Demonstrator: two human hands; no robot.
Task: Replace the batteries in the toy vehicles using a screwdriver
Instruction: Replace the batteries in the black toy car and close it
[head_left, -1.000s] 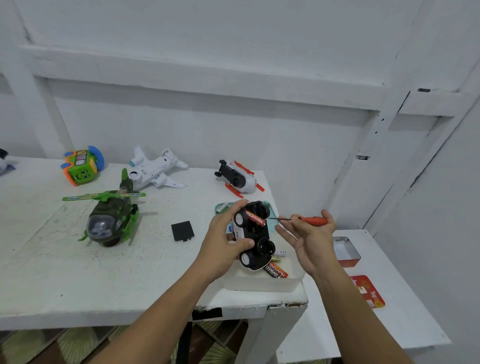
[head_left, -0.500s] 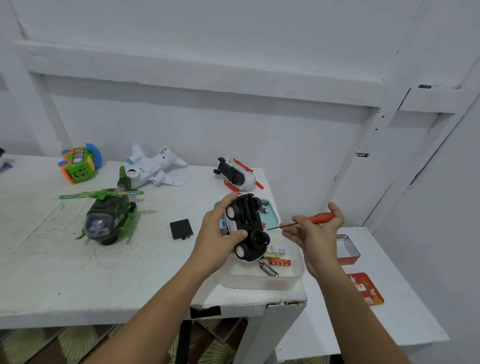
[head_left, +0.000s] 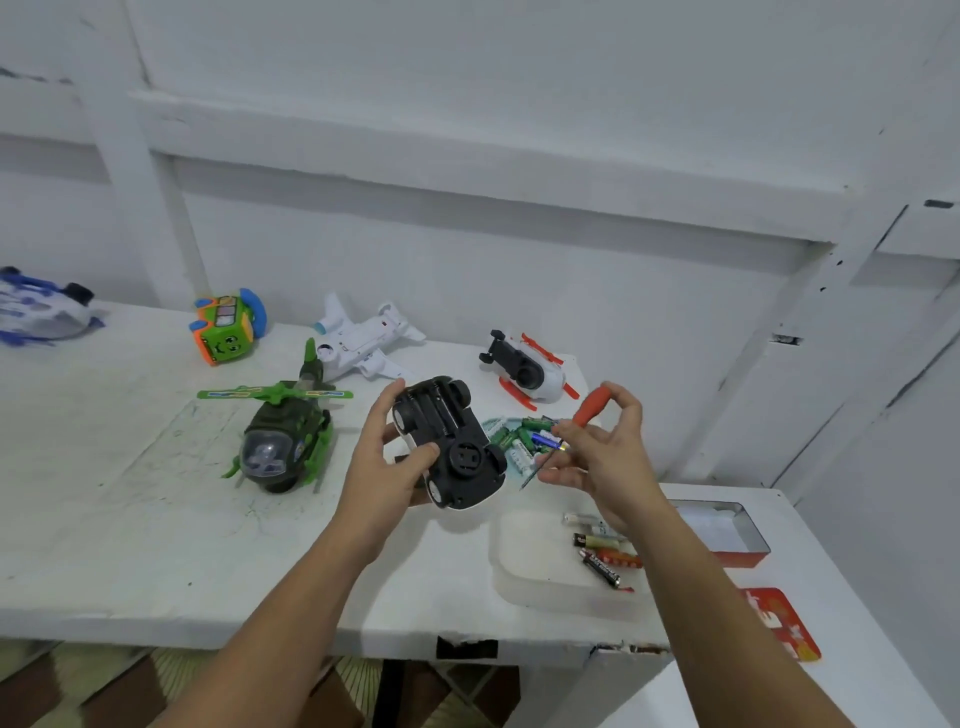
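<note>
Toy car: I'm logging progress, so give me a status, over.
Left hand grips upturned toy car. Right hand holds screwdriver, tip just off the car. Loose batteries in tub by right wrist.

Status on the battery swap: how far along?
Looks done: loose batteries lie in the clear tray. In hand: left-hand grip holds the black toy car belly-up; right-hand grip pinches the red screwdriver beside it. Left: whether its battery bay is filled can't be told; green helicopter, white plane and white-red vehicle sit on the table.
</note>
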